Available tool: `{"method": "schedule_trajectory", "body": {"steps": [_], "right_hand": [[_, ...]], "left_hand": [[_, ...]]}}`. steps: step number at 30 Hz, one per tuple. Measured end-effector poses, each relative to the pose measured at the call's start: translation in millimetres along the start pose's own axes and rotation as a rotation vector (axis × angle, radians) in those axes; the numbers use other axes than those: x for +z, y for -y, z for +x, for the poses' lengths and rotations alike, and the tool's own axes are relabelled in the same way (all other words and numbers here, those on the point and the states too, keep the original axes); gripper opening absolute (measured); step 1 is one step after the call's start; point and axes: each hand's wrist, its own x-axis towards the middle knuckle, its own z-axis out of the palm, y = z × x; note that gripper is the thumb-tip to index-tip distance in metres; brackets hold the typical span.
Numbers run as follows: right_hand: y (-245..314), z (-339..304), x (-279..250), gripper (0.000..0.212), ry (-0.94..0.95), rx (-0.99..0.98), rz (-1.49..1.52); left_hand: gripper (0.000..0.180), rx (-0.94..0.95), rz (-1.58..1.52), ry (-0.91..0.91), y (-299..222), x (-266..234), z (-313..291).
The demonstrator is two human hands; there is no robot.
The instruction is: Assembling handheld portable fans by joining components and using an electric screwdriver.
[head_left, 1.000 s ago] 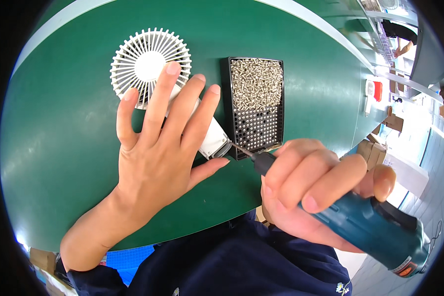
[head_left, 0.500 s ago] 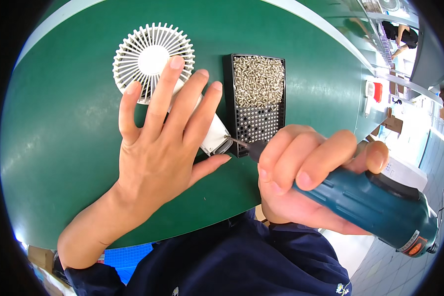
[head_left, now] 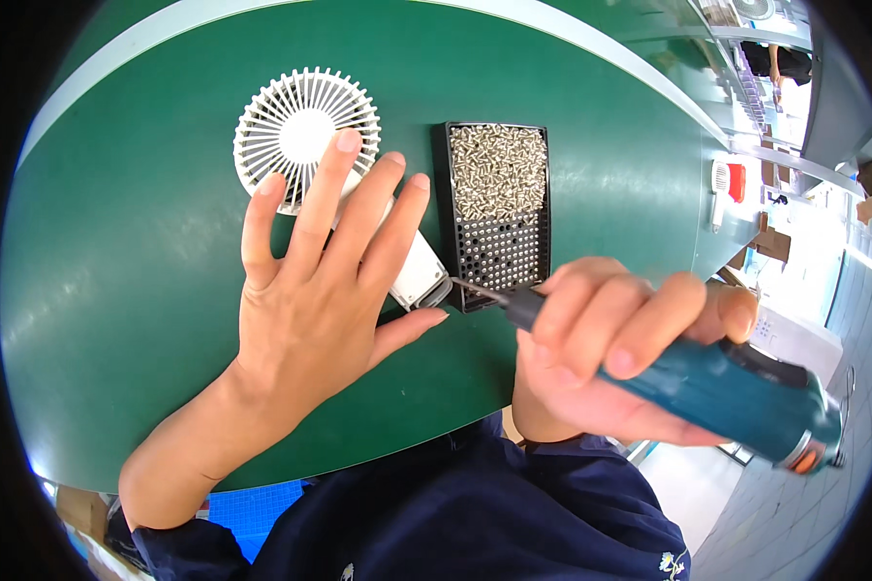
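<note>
A white handheld fan (head_left: 310,137) lies on the green table, its round slatted head at the far end and its handle slanting down to the right. My left hand (head_left: 305,300) rests over the handle with fingers spread, the thumb by the handle's grey-edged end. Part of the handle is hidden under it. In my right hand (head_left: 606,334) is a teal electric screwdriver (head_left: 722,387), gripped around its body. Its thin bit points left at the handle's end; whether the tip touches it I cannot tell.
A black screw tray (head_left: 442,184) stands right of the fan, loose silver screws (head_left: 499,169) heaped in its far part and rows of screws standing in holes nearer. At the table's right side lies another white fan (head_left: 718,194) beside a red thing (head_left: 736,182). Another person (head_left: 780,63) is far right.
The screwdriver's bit has come off the screw spot on the handle and shifted slightly right and down. My left hand stays spread on the fan. The whole view has shifted a little.
</note>
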Motion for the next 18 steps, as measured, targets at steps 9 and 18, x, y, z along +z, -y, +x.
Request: {"method": "schedule_trajectory", "body": {"steps": [9,18], "right_hand": [[0.0,-5.9,-10.8,0.080,0.049,0.007,-0.102],[-0.9,-9.0,-17.8,0.083,0.078,0.125,-0.068]], "left_hand": [[0.089,-0.012,-0.017,0.011,0.9,-2.5,-0.2],[0.088,-0.012,0.008,0.007,2.4,-2.0,-0.2]]}}
